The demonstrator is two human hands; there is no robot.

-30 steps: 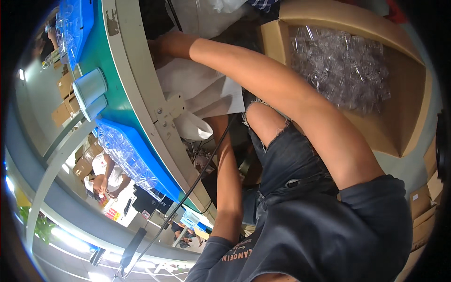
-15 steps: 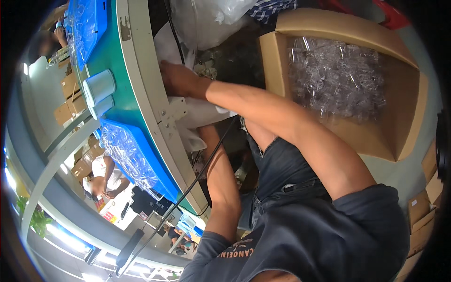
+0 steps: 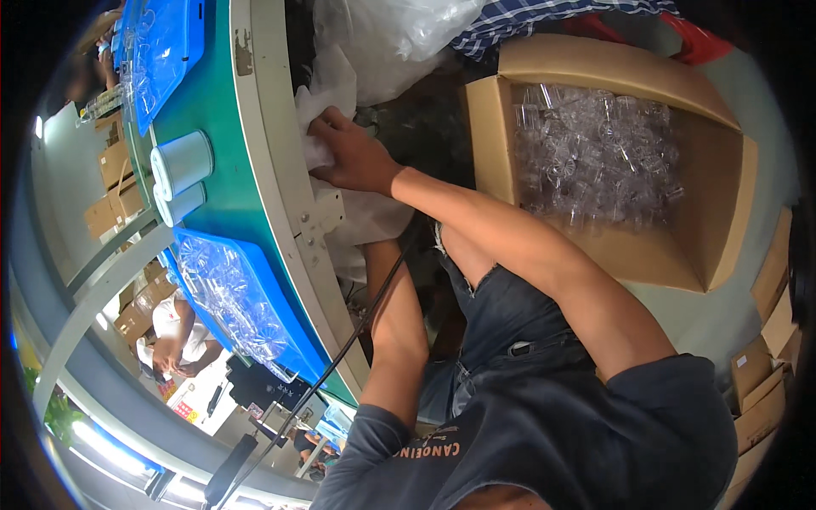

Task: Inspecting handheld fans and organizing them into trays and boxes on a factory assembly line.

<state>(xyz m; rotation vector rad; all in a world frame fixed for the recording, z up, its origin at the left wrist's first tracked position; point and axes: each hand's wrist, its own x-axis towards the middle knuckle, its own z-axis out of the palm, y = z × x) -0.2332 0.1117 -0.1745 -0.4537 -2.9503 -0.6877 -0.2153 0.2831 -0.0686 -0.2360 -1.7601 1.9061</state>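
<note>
The right hand [image 3: 357, 160] has moved bodyward, its fingers holding seemingly one white sheet [image 3: 333, 82] (left fingers hidden: can't tell).

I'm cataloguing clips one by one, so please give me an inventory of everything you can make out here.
White sheeting: count unclear, white, beside the table edge
Open carton: one, brown, right
Clear plastic pieces: many, colourless, in carton and trays
Trays: two, blue, on table
Table: one, green-topped, left
Cylindrical containers: two, pale, between trays
Plastic bag: one, translucent, top centre
Checked cloth: one, blue-white, top
Cable: one, black, crossing table edge
Co-workers: several, left background
Right hand: one, bare, touching sheeting
Left hand: hidden behind sheeting
</note>
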